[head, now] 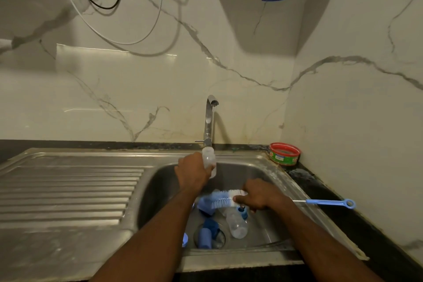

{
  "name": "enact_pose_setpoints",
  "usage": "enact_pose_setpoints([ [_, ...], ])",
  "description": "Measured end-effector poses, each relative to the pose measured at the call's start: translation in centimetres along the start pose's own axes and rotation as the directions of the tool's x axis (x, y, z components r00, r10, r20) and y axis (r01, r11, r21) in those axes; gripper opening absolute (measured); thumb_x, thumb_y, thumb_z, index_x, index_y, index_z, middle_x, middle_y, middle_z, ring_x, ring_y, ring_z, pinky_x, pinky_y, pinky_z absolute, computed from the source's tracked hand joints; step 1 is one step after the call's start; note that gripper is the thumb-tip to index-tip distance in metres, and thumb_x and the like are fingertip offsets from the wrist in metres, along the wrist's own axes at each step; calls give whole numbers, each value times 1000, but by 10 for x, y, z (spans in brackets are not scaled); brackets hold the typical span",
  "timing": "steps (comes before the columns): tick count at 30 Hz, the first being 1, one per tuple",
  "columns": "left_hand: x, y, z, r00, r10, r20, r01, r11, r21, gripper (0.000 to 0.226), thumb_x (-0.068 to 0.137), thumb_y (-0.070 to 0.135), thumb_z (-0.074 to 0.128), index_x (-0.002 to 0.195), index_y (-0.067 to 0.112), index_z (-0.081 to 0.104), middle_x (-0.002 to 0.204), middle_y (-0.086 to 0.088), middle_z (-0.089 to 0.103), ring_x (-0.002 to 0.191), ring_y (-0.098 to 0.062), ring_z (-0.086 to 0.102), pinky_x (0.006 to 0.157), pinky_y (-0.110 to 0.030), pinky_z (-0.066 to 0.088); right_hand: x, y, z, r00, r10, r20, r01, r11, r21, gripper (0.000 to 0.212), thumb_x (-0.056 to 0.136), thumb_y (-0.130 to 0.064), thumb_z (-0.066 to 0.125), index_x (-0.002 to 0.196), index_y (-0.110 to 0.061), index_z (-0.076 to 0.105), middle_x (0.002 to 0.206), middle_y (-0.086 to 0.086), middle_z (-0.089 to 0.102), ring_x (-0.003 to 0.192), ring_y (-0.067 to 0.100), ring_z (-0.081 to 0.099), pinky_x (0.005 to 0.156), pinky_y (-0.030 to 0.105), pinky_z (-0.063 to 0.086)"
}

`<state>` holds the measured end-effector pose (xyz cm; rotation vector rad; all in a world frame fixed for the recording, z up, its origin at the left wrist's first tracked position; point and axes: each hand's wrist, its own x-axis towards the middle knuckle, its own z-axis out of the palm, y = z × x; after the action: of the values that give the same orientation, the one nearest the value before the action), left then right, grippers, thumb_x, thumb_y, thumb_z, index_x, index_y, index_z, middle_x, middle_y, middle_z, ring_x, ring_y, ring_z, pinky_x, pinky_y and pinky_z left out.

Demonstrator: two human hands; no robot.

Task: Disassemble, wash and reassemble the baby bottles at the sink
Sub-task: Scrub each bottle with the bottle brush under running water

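Brush handle (243, 197) hidden under fingers (246, 200)

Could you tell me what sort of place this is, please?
Most likely a home kitchen: a steel sink with a ribbed drainboard, a tap, and a marble-patterned wall behind.

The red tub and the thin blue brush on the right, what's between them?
In the head view, only bare dark countertop lies between the red tub and the thin blue brush.

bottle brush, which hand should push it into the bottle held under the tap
Right. The right hand already grips the bottle brush by the bristles; the left hand holds the bottle.
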<state>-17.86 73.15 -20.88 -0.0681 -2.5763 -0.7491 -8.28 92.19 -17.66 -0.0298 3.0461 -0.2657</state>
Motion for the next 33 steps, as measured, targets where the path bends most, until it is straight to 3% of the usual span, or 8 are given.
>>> enact_pose_setpoints([
  [4, 1, -1, 1, 998, -13, 69, 10, 999, 49, 42, 86, 50, 73, 115, 22, 63, 109, -1, 69, 95, -15, 62, 91, -36, 53, 0, 1, 0, 1000, -2, 8, 1, 1000, 13, 37, 98, -49, 59, 113, -15, 66, 88, -1, 68, 65, 8, 64, 77, 30, 57],
  [12, 1, -2, 3, 997, -10, 79, 2, 996, 94, 45, 84, 52, 74, 115, 22, 62, 109, -1, 67, 99, -18, 62, 94, -38, 51, 3, 5, 1, 999, -15, 31, 14, 1000, 25, 35, 99, -48, 58, 112, -16, 65, 98, 3, 75, 68, 9, 69, 75, 29, 59],
  [16, 2, -3, 2, 999, 10, 48, -11, 1000, 26, 41, 85, 46, 77, 113, 20, 65, 107, 0, 70, 97, -17, 65, 90, -35, 55, 3, 5, 1, 999, -1, 36, 0, 999, 46, 37, 99, -48, 59, 115, -15, 65, 101, 4, 74, 74, 11, 71, 78, 30, 60],
  [18, 1, -2, 2, 991, -3, 131, 10, 999, -48, 41, 85, 42, 78, 115, 17, 64, 109, -3, 70, 96, -18, 66, 91, -36, 56, 2, 7, 1, 999, 13, 29, -15, 998, 63, 38, 98, -47, 59, 116, -14, 65, 102, 5, 74, 80, 15, 73, 81, 33, 60],
  [22, 4, -1, -2, 985, 48, 164, -13, 978, -207, 59, 79, 26, 85, 125, 15, 49, 121, -9, 64, 110, -25, 64, 94, -40, 56, 0, 7, -3, 999, 23, 26, -24, 999, 46, 38, 99, -46, 59, 117, -13, 64, 101, 6, 75, 79, 16, 74, 72, 29, 57],
  [26, 6, -3, -10, 974, 176, 142, -146, 969, -197, 63, 73, 37, 89, 120, 30, 47, 119, -3, 67, 108, -20, 65, 91, -39, 57, 1, 12, -4, 998, 58, 16, -59, 998, 28, 38, 99, -48, 57, 117, -15, 63, 95, 2, 75, 76, 13, 74, 75, 30, 58],
  [29, 6, -7, -13, 956, 250, 156, -206, 946, -250, 62, 79, 38, 85, 130, 32, 52, 128, -4, 65, 116, -22, 61, 97, -37, 52, -1, 16, -5, 997, 78, 12, -79, 997, 28, 37, 99, -48, 57, 116, -16, 60, 93, 1, 72, 72, 11, 71, 74, 29, 56],
  [33, 8, -13, -13, 947, 249, 202, -187, 941, -283, 63, 89, 43, 74, 144, 36, 45, 140, -11, 52, 125, -28, 50, 103, -39, 42, -1, 17, -6, 994, 105, 8, -106, 994, 28, 35, 99, -47, 57, 117, -17, 59, 101, 2, 72, 80, 13, 73, 85, 34, 59],
])
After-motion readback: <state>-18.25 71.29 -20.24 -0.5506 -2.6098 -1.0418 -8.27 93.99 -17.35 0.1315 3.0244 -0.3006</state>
